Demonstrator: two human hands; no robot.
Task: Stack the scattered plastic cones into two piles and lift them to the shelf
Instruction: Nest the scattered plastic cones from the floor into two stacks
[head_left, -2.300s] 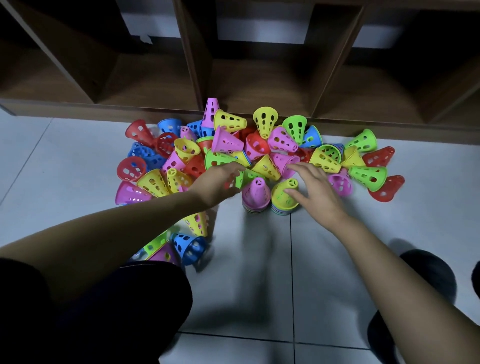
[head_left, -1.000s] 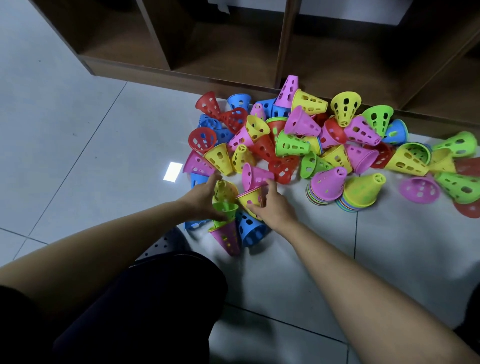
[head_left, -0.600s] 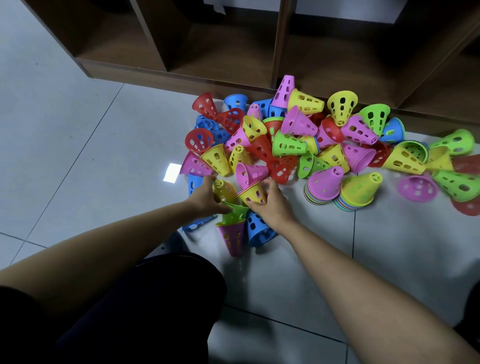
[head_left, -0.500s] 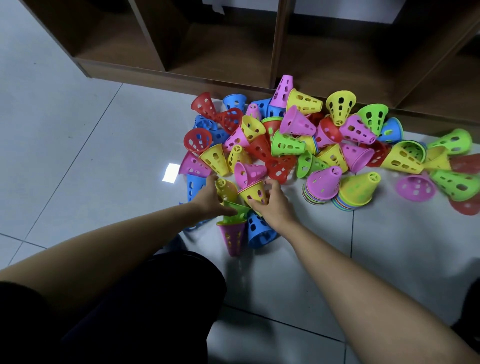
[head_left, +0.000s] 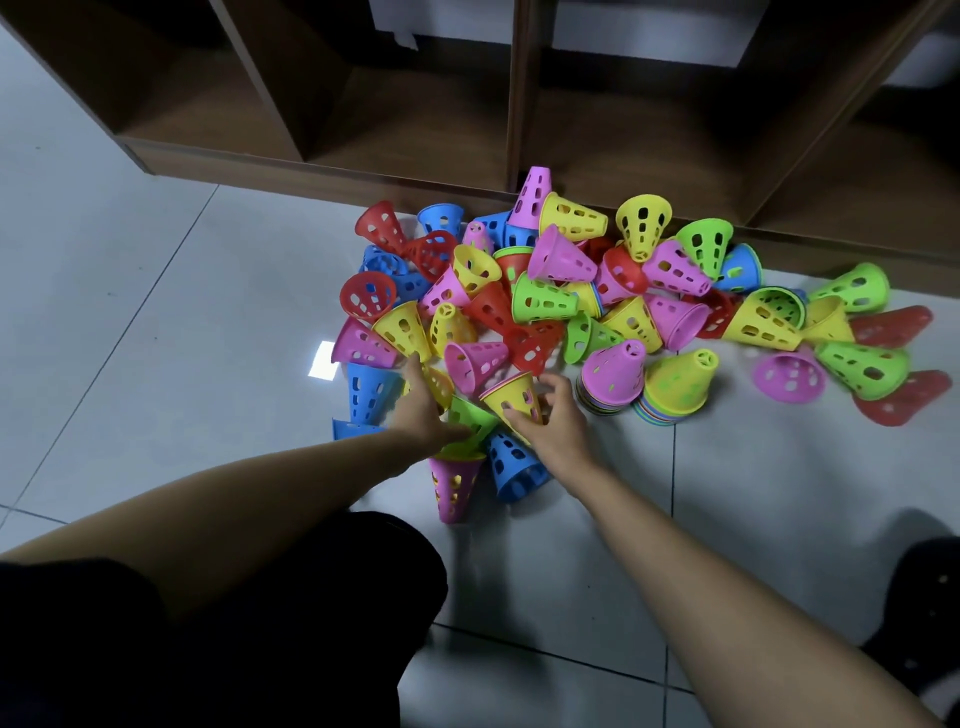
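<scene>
Several perforated plastic cones in red, blue, pink, yellow and green lie scattered on the tiled floor in front of a low brown shelf (head_left: 415, 171). Two upright piles stand side by side: one topped by a pink cone (head_left: 613, 374), one topped by a yellow cone (head_left: 678, 384). My left hand (head_left: 423, 410) rests on a green cone (head_left: 470, 418) at the near edge of the heap. My right hand (head_left: 545, 421) grips a yellow cone (head_left: 511, 397) lying on its side. A pink cone (head_left: 452, 486) and a blue cone (head_left: 511, 467) lie just below my hands.
The shelf's open compartments run along the back, split by upright dividers (head_left: 519, 93). My dark-clothed knee (head_left: 234, 623) fills the lower left. A dark shoe (head_left: 919, 587) sits at the right edge. Bare tile (head_left: 130, 312) stretches to the left.
The view swung left from the two piles to the heap's near-left edge. Both hands moved down there; my right hand closed on the yellow cone and my left settled on the green one.
</scene>
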